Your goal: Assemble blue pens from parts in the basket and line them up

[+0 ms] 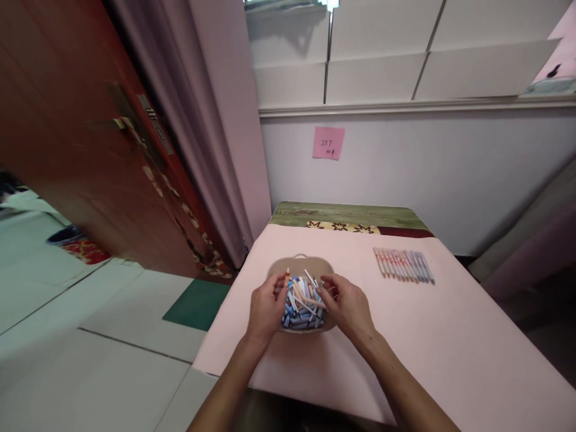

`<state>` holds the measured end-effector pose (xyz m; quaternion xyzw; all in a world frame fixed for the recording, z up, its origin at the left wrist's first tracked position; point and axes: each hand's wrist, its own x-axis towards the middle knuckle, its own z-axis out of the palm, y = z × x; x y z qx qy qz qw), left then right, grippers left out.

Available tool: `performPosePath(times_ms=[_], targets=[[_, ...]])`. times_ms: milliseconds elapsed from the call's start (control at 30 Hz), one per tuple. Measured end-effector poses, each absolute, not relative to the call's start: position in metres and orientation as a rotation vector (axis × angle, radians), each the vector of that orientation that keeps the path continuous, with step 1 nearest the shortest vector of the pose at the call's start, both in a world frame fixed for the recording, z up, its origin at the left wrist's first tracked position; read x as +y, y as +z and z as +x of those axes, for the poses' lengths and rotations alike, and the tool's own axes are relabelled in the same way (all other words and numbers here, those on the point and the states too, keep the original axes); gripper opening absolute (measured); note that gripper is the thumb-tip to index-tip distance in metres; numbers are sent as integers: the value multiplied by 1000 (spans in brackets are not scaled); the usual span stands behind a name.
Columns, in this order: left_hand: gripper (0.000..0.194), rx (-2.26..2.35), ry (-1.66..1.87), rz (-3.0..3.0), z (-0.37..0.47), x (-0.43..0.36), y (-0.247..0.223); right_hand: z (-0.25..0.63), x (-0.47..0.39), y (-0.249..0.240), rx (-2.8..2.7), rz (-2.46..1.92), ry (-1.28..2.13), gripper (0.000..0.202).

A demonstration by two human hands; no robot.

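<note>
A beige basket [300, 262] sits on the pink-covered table, filled with a loose heap of pens and caps [302, 321] in blue, white and peach. My left hand [266, 303] is over the basket's left side, thumb and fingers closed on an orange pen [287, 277] that points upward. Above the right side, my right hand [348, 303] has its fingers curled in a pinch. A slim white pen [310, 278] runs up to those fingertips and appears held by them. Farther right, a row of pens [402, 266] with reddish to grey barrels lies side by side on the cloth.
The pink cloth [450, 342] covers most of the table; a green patterned strip [346, 213] shows at its far end, against the wall. A pink note [328, 143] is stuck to that wall. To the left are a curtain [225, 120] and a reddish-brown door [90, 120].
</note>
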<state>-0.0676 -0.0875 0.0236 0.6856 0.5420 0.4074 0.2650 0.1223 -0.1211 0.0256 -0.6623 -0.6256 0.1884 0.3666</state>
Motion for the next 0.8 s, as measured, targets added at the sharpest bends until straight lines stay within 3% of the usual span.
performPosePath(times_ms=[67, 200, 267, 567, 800], targets=[[20, 1389, 1074, 1833, -66, -88, 17, 120, -121, 26, -1629, -1637, 489, 28], [16, 1419, 1015, 1869, -60, -91, 15, 109, -123, 30, -1724, -1504, 395, 59], [16, 1432, 989, 1911, -56, -93, 18, 103, -124, 29, -1839, -1461, 345, 64], [14, 1354, 1048, 1859, -51, -94, 22, 103, -123, 22, -1901, -1434, 337, 54], [17, 1295, 1397, 1546, -59, -86, 27, 123, -122, 18, -1579, -1631, 373, 47]])
